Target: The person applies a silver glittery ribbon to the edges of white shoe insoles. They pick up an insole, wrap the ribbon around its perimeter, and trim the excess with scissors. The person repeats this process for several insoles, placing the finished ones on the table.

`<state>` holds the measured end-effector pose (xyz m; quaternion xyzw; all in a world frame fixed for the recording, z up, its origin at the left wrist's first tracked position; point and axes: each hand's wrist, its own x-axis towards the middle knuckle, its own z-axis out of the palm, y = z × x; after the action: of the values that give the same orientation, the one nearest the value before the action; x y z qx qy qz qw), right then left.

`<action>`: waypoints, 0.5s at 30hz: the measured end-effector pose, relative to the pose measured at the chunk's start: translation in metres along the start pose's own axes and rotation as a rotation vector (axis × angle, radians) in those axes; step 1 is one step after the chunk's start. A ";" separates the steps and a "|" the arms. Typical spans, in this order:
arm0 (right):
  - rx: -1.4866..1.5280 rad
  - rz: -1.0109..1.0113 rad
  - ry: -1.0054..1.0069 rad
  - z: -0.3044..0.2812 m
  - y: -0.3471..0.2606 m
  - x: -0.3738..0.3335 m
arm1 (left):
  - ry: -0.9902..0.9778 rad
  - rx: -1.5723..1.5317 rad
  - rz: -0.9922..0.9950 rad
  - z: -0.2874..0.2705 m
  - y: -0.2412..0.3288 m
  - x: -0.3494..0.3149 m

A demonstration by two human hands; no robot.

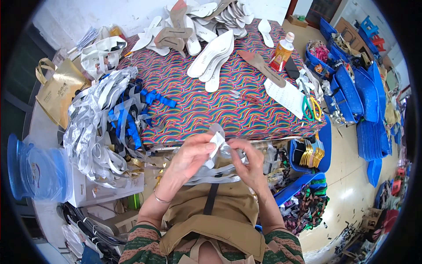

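Over my lap, just off the table's near edge, my left hand [193, 154] pinches a narrow white piece [216, 144] that looks like a shoe part. Close beside it, my right hand [249, 162] is closed with thumb and finger on a shiny silver strip [225, 151] against that piece. Where the strip joins the white piece is hidden by the fingers. More silver strips [211, 176] lie across my brown apron. A few white insoles [213, 61] overlap on the table, beyond my hands. Red-handled thread snips [246, 97] lie nearer.
Silver and blue straps [99, 119] heap up at left, near a gold bag [61, 90] and blue spool [37, 169]. Insoles pile [198, 26] at the back. Scissors [311, 108], a paper sheet [285, 97] and a bottle [282, 53] lie right. Blue bins [347, 94] stand on the floor.
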<state>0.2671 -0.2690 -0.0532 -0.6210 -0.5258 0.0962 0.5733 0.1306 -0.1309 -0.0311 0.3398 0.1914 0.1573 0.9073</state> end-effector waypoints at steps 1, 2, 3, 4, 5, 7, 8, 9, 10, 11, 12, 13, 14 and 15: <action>0.021 0.052 -0.009 -0.002 0.004 -0.006 | -0.038 0.118 0.094 -0.002 0.000 0.000; 0.043 0.105 -0.016 -0.006 0.007 -0.007 | -0.031 0.155 0.175 -0.002 0.004 0.000; -0.006 0.097 0.008 -0.016 0.004 -0.002 | -0.025 0.185 0.251 0.001 0.006 0.000; -0.069 0.112 0.059 -0.029 0.012 0.003 | -0.021 0.213 0.332 0.003 0.011 -0.001; -0.130 0.128 0.109 -0.048 0.024 0.008 | -0.017 0.240 0.372 0.003 0.018 -0.004; -0.259 0.199 0.237 -0.093 0.051 0.020 | -0.073 0.288 0.470 0.000 0.034 -0.010; -0.317 0.253 0.315 -0.119 0.070 0.028 | -0.128 0.316 0.530 -0.004 0.043 -0.013; -0.487 0.318 0.371 -0.146 0.092 0.034 | -0.145 0.312 0.580 -0.010 0.050 -0.018; -0.644 0.385 0.422 -0.171 0.121 0.040 | -0.150 0.317 0.632 -0.015 0.057 -0.023; -0.767 0.377 0.403 -0.197 0.150 0.047 | -0.214 0.243 0.641 -0.018 0.061 -0.026; -0.894 0.374 0.384 -0.220 0.174 0.050 | -0.280 0.165 0.643 -0.023 0.065 -0.026; -1.023 0.398 0.339 -0.234 0.192 0.051 | -0.317 0.173 0.662 -0.035 0.068 -0.026; -1.143 0.416 0.287 -0.242 0.211 0.054 | -0.289 0.158 0.616 -0.033 0.065 -0.022; -1.250 0.423 0.223 -0.240 0.217 0.064 | -0.246 0.151 0.579 -0.028 0.062 -0.023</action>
<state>0.5856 -0.3215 -0.1205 -0.9322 -0.2872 -0.1810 0.1253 0.0883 -0.0797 -0.0031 0.4629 -0.0134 0.3519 0.8135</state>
